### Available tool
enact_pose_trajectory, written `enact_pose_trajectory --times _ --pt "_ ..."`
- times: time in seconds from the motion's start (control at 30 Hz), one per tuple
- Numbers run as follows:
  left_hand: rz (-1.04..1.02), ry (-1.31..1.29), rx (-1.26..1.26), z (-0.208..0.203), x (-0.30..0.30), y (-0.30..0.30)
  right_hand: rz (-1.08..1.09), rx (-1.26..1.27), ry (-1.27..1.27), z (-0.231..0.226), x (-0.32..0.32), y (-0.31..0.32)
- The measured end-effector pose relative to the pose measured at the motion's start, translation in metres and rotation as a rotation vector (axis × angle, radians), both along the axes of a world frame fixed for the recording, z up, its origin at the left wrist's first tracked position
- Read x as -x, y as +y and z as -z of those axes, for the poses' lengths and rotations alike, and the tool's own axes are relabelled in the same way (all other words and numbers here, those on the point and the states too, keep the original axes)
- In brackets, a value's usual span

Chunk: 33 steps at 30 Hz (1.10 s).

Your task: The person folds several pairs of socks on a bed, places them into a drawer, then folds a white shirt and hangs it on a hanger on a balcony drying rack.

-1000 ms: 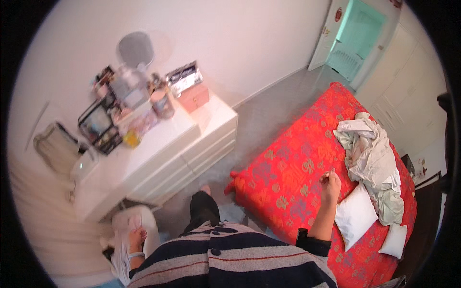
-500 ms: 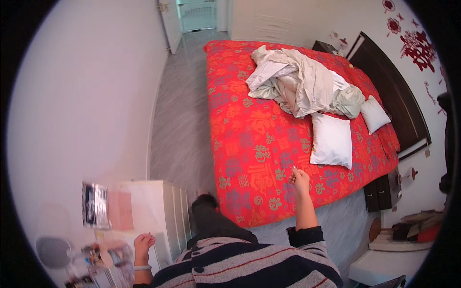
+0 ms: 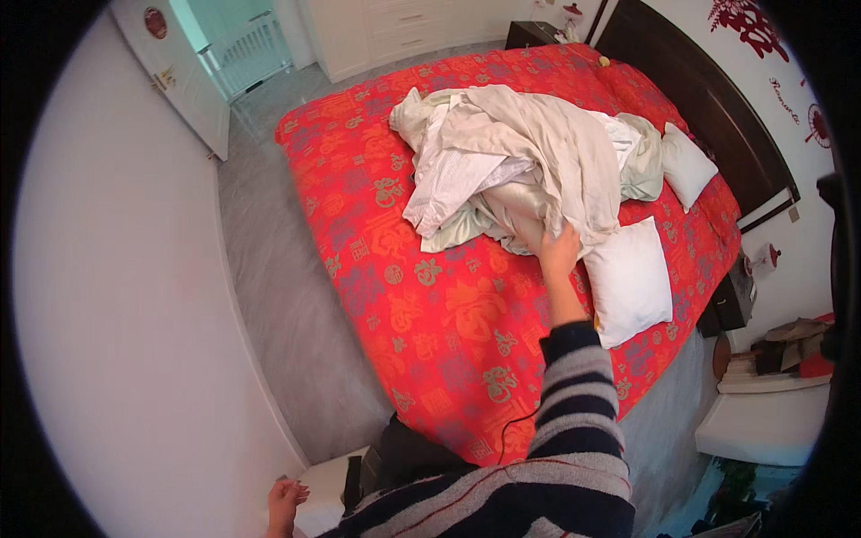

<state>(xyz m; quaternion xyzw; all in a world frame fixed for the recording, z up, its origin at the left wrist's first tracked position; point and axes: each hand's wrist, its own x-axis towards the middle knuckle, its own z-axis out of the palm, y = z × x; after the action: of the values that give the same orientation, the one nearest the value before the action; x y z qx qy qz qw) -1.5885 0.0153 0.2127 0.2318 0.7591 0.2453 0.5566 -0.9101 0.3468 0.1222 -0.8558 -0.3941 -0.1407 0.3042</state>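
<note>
A crumpled beige and white quilt [image 3: 538, 152] lies heaped on the far middle of a bed with a red patterned cover [image 3: 421, 314]. My right arm reaches out over the bed. At the quilt's near edge my right hand [image 3: 560, 251] is closed on a bit of its fabric; the fingertips are partly hidden. Just right of that hand lies a white pillow [image 3: 635, 282]. A second white pillow [image 3: 688, 169] rests farther off by the dark headboard [image 3: 708, 99]. Low at the left, my left hand [image 3: 286, 498] hangs near a white cabinet, fingers loosely apart and holding nothing visible.
A grey floor strip [image 3: 269, 269] runs between the bed and the left wall. The white door [image 3: 170, 76] stands ajar at the far left. Dark nightstands [image 3: 529, 34] flank the bed. A thin dark cord [image 3: 507, 432] hangs near my sleeve. Beside my leg is the white cabinet [image 3: 327, 475].
I have leaned forward to the bed. My right hand has moved from above the red cover to the quilt's near edge and closed on it. The near pillow sits slightly turned.
</note>
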Motion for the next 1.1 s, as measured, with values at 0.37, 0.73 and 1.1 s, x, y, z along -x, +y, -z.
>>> enact_pose_trajectory --times 0.37,0.73,1.1 --pt "0.269 -0.008 -0.207 0.007 -0.038 0.202 -0.064 -0.150 0.076 -0.072 -0.021 0.098" --pt "1.793 0.387 -1.312 -0.065 -0.309 0.329 -0.892 -0.150 0.428 -0.144 0.236 -0.152" --pt "2.153 -0.456 -1.206 -0.149 -0.244 0.314 -0.072 -0.243 0.016 -0.115 0.270 -0.212"
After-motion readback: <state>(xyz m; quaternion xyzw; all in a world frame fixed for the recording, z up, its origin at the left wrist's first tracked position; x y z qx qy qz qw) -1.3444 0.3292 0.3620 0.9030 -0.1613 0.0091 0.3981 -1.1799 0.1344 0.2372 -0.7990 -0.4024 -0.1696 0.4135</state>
